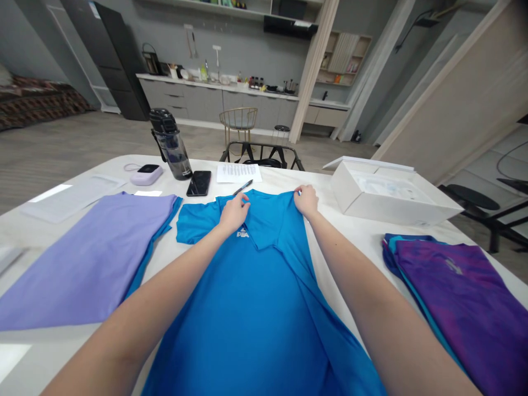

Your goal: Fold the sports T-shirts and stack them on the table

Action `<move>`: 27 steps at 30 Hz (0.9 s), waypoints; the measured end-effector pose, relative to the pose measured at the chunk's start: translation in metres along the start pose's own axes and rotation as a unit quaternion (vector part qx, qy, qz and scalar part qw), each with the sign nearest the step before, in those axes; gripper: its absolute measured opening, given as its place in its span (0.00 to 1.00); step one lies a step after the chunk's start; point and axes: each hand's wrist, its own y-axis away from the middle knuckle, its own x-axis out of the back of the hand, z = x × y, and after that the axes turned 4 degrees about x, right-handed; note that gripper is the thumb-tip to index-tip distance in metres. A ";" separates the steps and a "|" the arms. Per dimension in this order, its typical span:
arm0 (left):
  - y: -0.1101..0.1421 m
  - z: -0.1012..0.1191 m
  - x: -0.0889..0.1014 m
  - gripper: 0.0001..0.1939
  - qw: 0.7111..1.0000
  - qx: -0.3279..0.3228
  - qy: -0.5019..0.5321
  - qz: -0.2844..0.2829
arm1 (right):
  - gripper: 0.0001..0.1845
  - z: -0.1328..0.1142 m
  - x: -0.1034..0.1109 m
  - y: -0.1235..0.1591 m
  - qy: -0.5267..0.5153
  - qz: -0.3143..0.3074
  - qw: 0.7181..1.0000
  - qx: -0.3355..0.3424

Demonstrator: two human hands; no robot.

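Observation:
A bright blue T-shirt (251,308) lies spread on the white table, running toward me, with a small white logo near its neck. Its right side is folded inward, the sleeve lying across the chest, while the left sleeve stays stretched out sideways. My right hand (306,201) pinches the fold's far corner at the shoulder. Beside the collar, my left hand (235,213) has its fingers curled together on the shirt's cloth; the fingertips are partly hidden.
A lilac folded garment (94,253) over blue cloth lies left; purple folded clothes (462,297) lie right. Behind stand a water bottle (175,151), phone (199,183), lilac device (147,175), printed paper (239,173), pen (243,187) and open white box (391,198) on the table (322,250).

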 end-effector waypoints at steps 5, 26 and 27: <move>0.027 0.020 -0.003 0.20 0.977 -0.127 -0.171 0.029 | 0.22 -0.003 0.002 0.021 0.012 -0.040 0.998 0.038; 0.084 0.023 -0.034 0.35 0.947 -0.186 -0.239 -0.106 | 0.33 -0.003 0.074 0.237 -0.001 -0.238 0.953 0.189; 0.084 0.023 -0.034 0.35 0.947 -0.185 -0.239 -0.107 | 0.33 -0.003 0.078 0.247 0.007 -0.233 0.955 0.183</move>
